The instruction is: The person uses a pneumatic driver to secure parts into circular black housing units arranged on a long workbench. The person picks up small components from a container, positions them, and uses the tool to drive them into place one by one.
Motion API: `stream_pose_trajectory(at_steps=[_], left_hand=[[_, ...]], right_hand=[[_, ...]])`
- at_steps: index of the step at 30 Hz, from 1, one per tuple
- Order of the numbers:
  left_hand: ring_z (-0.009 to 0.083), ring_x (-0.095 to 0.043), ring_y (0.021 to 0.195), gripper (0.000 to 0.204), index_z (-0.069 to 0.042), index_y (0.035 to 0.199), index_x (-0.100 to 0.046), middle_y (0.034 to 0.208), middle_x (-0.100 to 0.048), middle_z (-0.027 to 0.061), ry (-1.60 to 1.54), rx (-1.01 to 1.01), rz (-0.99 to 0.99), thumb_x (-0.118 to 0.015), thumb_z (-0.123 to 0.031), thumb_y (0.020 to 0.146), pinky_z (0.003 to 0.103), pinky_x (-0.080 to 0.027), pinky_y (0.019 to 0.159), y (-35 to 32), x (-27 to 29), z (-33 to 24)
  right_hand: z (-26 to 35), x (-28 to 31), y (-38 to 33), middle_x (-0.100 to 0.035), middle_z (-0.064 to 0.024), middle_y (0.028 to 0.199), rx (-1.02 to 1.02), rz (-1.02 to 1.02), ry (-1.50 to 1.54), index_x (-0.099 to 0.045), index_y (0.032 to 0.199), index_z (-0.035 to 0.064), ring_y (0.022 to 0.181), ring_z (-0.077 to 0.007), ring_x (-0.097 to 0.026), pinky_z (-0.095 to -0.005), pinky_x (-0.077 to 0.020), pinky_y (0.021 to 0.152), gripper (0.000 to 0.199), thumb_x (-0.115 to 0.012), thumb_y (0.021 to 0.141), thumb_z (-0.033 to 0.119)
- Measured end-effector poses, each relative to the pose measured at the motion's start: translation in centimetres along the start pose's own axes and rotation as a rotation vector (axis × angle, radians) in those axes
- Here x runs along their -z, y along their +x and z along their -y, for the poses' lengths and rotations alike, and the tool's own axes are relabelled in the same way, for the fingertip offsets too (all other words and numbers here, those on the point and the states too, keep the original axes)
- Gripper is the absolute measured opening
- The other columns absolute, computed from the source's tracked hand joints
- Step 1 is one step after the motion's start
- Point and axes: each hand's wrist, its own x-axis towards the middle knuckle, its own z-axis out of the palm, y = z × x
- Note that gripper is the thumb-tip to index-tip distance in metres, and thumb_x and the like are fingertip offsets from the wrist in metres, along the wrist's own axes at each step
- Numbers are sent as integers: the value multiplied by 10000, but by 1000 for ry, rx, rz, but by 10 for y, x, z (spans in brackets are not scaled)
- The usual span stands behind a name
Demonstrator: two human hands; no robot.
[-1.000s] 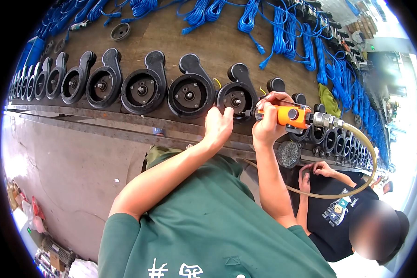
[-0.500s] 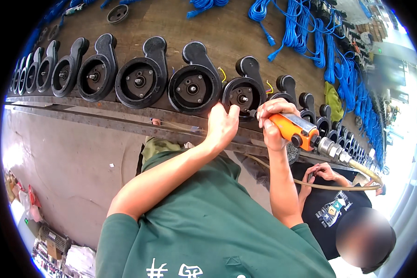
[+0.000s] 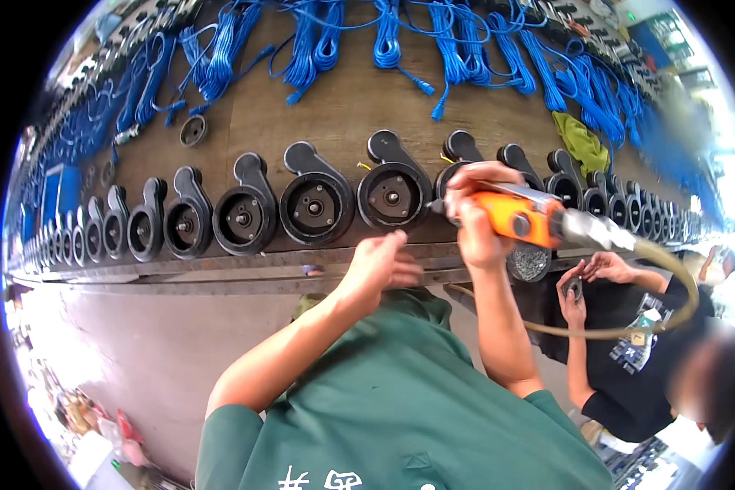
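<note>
My right hand is wrapped round an orange air screwdriver, which tilts so its bit end points left. That end is at the right rim of a round black housing with a metal shaft in its middle; contact cannot be made out. A metal fitting and a yellowish air hose trail from the tool's back. Below the housing, off the bench edge, is my left hand, empty, its fingers apart and slightly blurred. Another black housing is partly hidden behind my right hand.
Similar black housings line the bench on both sides. Bundled blue cables lie at the back, with a green cloth at right. At lower right, a co-worker's hands hold a small round part.
My left hand has dropped away from the housing rim and its fingers have loosened. The view has shifted, showing more cables. My right hand still holds the screwdriver.
</note>
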Motion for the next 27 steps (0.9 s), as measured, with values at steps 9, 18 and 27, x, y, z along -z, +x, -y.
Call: stream_pose_trajectory(at_steps=[9, 18, 27], left_hand=[[364, -456, 1230, 374, -85, 1115, -707, 1350, -519, 183, 1658, -1215, -42, -758, -247, 782, 451, -409, 1027, 52, -72, -57], [443, -323, 1367, 538, -100, 1245, -653, 1490, -373, 250, 1796, -1228, -19, -782, -262, 748, 509, -319, 1114, 76, -91, -63], [426, -368, 1350, 551, -44, 1135, -707, 1480, -401, 240, 1775, -1224, -126, -844, -308, 671, 493, -346, 1093, 73, -89, -54]], right_hand=[[41, 91, -3, -640, -122, 929, 45, -377, -74, -513, 1180, -21, 664, -97, -568, -235, -490, 625, 356, -548, 826, -22], [24, 115, -6, -646, -100, 938, 49, -400, -90, -540, 1145, -18, 675, -85, -581, -223, -491, 634, 309, -568, 838, -28], [14, 110, -5, -652, -96, 948, -63, -429, -21, -560, 1131, -10, 716, -83, -592, -220, -497, 666, 312, -578, 822, -43]])
